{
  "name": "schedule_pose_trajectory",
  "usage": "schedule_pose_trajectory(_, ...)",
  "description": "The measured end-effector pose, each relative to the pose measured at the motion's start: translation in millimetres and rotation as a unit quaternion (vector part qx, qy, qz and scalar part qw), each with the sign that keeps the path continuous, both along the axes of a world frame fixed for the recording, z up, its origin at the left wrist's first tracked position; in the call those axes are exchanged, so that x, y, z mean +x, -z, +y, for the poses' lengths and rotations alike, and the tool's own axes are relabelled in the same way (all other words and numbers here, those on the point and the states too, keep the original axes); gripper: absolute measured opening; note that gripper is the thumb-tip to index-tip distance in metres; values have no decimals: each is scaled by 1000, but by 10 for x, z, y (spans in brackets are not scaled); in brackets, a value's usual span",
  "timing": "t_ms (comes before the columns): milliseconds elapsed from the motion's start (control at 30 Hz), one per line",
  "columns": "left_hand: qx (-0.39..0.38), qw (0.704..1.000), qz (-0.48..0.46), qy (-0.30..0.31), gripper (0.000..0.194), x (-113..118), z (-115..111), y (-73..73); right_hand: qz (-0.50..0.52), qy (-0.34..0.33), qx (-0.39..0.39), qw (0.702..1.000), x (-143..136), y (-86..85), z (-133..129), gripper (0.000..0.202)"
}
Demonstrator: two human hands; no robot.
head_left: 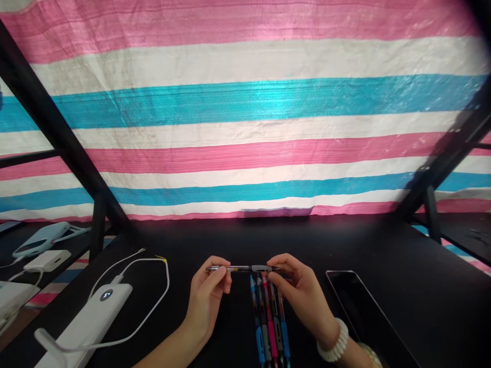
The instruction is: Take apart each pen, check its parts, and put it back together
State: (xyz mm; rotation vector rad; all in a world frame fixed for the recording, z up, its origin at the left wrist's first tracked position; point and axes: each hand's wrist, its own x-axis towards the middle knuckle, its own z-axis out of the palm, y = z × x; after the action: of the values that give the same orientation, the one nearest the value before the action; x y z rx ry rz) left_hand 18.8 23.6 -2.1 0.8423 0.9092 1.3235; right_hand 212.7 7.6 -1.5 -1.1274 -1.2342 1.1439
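A clear-barrelled pen with a grey grip [245, 268] is held level above the black table by both hands. My left hand [209, 291] pinches its left end between thumb and fingers. At the dark tip on the right, my right hand [301, 291] closes its thumb and fingers round the pen. Just below, several pens lie side by side, pointing away from me, among them a blue one [260, 342], a pink one [271, 335] and another blue one [285, 337]. A white coiled band is on my right wrist.
On the left of the black table [184, 237] lies a white power bank [90, 322] with a looped white cable [148, 319]. A dark phone [368, 312] lies at right. Black frame bars and a striped sheet [245, 102] stand behind.
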Motion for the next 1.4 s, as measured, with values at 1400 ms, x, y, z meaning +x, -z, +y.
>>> schedule_pose_trajectory(1400,-13,998,-30,-53,13,12,56,1,-201,-23,37,979,-5,19,-46,23)
